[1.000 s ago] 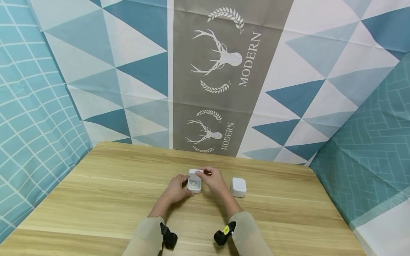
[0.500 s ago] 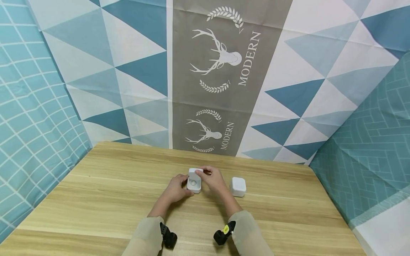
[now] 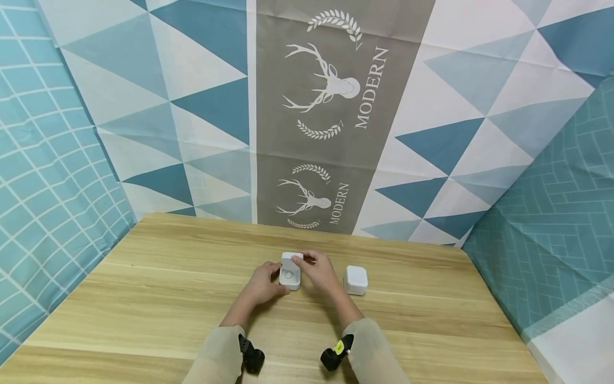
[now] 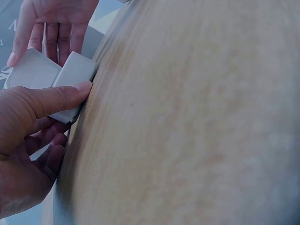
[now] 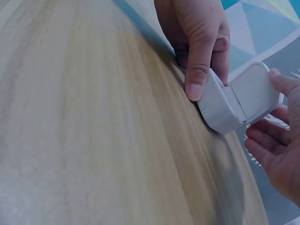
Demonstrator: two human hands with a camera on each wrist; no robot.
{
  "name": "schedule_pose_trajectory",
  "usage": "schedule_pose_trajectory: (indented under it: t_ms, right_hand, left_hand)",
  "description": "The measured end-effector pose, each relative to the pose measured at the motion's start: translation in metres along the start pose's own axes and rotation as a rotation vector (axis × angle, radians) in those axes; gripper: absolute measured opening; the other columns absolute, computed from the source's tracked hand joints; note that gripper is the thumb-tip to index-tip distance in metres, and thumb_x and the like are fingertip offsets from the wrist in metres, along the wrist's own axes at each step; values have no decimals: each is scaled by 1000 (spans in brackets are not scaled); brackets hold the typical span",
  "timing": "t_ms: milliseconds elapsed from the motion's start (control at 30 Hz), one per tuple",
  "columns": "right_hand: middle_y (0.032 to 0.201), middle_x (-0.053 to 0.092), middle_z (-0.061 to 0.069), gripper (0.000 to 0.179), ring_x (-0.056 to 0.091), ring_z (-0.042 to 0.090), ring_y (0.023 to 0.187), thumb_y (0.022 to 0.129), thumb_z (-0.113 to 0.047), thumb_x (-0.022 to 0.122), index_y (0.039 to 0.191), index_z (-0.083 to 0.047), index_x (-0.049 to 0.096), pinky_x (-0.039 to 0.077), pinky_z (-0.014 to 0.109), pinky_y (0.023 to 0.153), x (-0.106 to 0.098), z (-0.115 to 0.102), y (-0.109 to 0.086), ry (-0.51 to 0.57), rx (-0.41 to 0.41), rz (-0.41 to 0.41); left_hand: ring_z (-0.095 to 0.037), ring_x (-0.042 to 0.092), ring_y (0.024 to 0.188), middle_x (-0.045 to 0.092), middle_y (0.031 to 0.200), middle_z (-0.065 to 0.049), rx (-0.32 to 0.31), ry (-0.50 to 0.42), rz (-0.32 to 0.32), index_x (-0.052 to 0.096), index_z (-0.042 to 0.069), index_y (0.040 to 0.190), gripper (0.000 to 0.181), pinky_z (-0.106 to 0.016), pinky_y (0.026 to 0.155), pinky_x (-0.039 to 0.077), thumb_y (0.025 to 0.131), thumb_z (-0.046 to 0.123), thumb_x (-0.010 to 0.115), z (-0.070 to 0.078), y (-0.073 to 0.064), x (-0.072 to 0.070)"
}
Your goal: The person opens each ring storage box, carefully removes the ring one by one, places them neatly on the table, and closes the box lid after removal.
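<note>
A small white jewelry box (image 3: 290, 285) rests on the table with its hinged lid (image 5: 258, 91) raised. Inside it lies a thin ring-like piece (image 3: 289, 275) on a pale lining, too small to make out fully. My left hand (image 3: 261, 284) grips the box's base (image 5: 219, 110) from the left, thumb on the near side and fingers behind. From the right, my right hand (image 3: 318, 271) pinches the lid, its thumb on the inner face and fingers at the back, as the left wrist view also shows.
A second white box (image 3: 356, 280), closed and rounded at the corners, stands just right of my right wrist. The wooden table (image 3: 431, 320) ends at a patterned cloth backdrop (image 3: 206, 133). Tiled-pattern cloths hang at both sides.
</note>
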State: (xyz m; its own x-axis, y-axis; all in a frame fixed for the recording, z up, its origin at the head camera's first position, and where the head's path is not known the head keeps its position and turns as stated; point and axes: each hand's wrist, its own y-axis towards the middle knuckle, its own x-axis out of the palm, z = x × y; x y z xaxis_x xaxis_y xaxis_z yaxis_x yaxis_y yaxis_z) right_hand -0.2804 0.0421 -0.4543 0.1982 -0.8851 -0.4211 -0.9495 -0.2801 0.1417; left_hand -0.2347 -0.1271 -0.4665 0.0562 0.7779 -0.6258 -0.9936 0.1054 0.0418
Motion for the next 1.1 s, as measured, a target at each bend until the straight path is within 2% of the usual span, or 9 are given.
schedule_pose_trajectory:
  t_ms: [200, 433, 600, 667, 733, 833, 900, 1100]
  right_hand:
    - [108, 66, 12, 50, 62, 23, 101, 85, -39, 66, 119, -2, 61, 51, 35, 90, -1, 4, -2, -6, -10, 7]
    - [105, 67, 12, 44, 63, 22, 96, 83, -34, 69, 114, -2, 63, 53, 32, 87, -4, 7, -5, -9, -42, 34]
    - [107, 66, 10, 41, 63, 20, 95, 83, -34, 70, 111, -5, 65, 53, 29, 84, -6, 4, -8, -10, -26, 48]
    - [108, 66, 13, 37, 63, 25, 96, 84, -28, 70, 111, -3, 66, 53, 32, 85, -8, -5, -13, 5, -22, 54]
    - [107, 66, 15, 35, 63, 26, 94, 84, -25, 70, 109, -2, 66, 53, 32, 84, -9, -5, -14, 15, -30, 66]
    - [104, 67, 14, 30, 64, 25, 92, 84, -22, 70, 107, -3, 68, 54, 31, 82, -10, -6, -15, 23, -18, 86]
    - [102, 68, 10, 28, 64, 19, 89, 83, -26, 71, 105, -8, 70, 53, 26, 78, -10, 0, -13, 16, -11, 105]
    - [98, 70, 8, 22, 64, 16, 83, 83, -23, 70, 100, -9, 71, 53, 23, 73, -12, -6, -18, 0, -23, 143]
  left_hand:
    - [-34, 53, 116, 58, 119, -16, -4, 0, 1, 53, -4, 129, 67, -48, 102, 41, 70, 14, 81, 0, 0, 0]
    - [-33, 52, 116, 58, 119, -16, -3, 3, 5, 53, -3, 129, 68, -49, 102, 40, 70, 13, 81, -1, 1, 0]
    - [-34, 52, 117, 58, 120, -16, -10, 3, 4, 52, -3, 130, 68, -49, 103, 39, 70, 13, 81, -1, 1, 1]
    - [-34, 52, 117, 58, 119, -16, -13, -2, 3, 52, -3, 130, 68, -49, 103, 39, 70, 13, 81, -2, 1, 1]
    - [-34, 51, 117, 58, 119, -16, -15, -7, 2, 52, -4, 130, 68, -49, 103, 39, 70, 13, 80, -2, 1, 2]
    - [-34, 52, 117, 58, 119, -16, -14, -10, 5, 52, -4, 129, 68, -49, 103, 39, 70, 12, 80, -1, 0, 1]
    - [-34, 52, 117, 59, 118, -16, -10, -7, 6, 52, -5, 129, 68, -49, 103, 39, 70, 12, 81, 0, 0, 1]
    - [-34, 53, 115, 59, 117, -16, 3, -5, 11, 52, -7, 128, 69, -49, 102, 40, 69, 12, 81, 1, -1, 0]
